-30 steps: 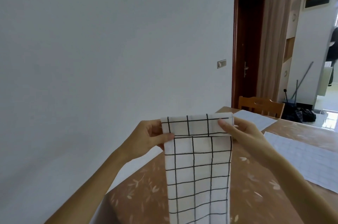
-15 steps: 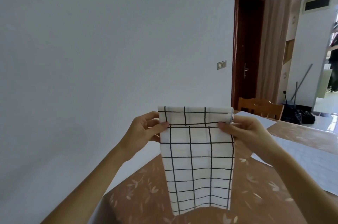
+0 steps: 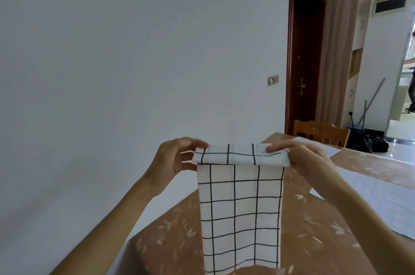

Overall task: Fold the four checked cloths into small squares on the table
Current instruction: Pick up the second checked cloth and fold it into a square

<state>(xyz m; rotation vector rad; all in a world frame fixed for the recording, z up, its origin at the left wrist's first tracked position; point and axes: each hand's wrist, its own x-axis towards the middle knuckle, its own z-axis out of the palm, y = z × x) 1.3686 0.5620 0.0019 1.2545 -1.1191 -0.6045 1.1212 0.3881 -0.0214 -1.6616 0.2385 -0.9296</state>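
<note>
Both hands, left hand (image 3: 173,158) and right hand (image 3: 301,158), pinch the cloth (image 3: 240,209) hanging lengthwise; its bottom edge is cut off.

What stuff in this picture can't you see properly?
Head view:
- Held cloth: lower left corner runs off the bottom edge.
- Left hand: fingertips hidden behind the held cloth's folded top.
- Flat cloth: partly behind the right arm, cut by the right edge.
- Far cloth: mostly behind the right hand.
- Fourth cloth: not in view.
</note>
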